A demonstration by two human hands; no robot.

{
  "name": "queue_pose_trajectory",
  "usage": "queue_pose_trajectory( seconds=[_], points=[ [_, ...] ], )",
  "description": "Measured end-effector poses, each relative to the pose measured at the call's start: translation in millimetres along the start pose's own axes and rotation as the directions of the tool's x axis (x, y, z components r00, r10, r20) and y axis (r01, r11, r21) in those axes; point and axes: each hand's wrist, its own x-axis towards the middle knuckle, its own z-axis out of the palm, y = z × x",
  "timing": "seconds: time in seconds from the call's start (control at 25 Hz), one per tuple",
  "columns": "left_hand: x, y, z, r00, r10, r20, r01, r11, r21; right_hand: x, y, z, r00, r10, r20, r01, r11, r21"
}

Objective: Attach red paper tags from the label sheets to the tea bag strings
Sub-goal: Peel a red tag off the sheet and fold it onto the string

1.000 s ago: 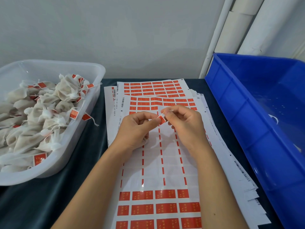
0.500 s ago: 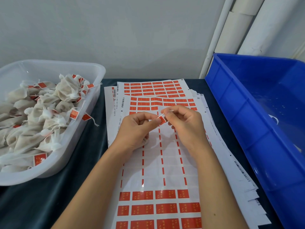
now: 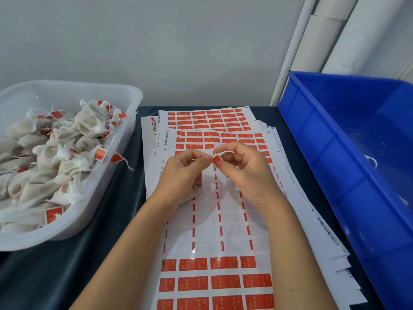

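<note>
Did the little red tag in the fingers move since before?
No. The red tag sits over the same spot on the label sheet, pinched between the left hand and right hand.

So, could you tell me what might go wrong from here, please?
The tag is pinched only at fingertips of the left hand and right hand, so it may fold crooked or miss the string. Sticky side could catch a finger. If dropped, it may stick to the sheet.

Label sheets lie stacked mid-table, overlapping front to back. Tub stands left of the stack, tea bags piled inside. Bin stands right of the stack. Wall behind; pipes behind bin.
</note>
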Motion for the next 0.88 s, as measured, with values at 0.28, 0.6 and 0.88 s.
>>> queue_pose_trajectory(
  seconds=[0.28, 0.6, 0.88],
  points=[
    [-1.9, 1.2, 2.2, 1.0, -0.006, -0.018, 0.006, 1.0, 0.031, -0.2, 0.9, 1.5, 0.998, 0.017, 0.061, -0.016, 1.0, -0.016],
    [-0.1, 0.5, 2.8, 0.999, -0.016, -0.036, 0.018, 0.998, 0.057, -0.5, -0.2, -0.8, 0.998, 0.055, 0.031, -0.057, 0.995, 0.078],
    [-2.5, 0.8, 1.5, 1.0, -0.003, 0.02, 0.001, 0.998, 0.068, -0.1, 0.9, 0.9, 0.994, 0.104, -0.029, -0.104, 0.995, -0.002]
  ],
)
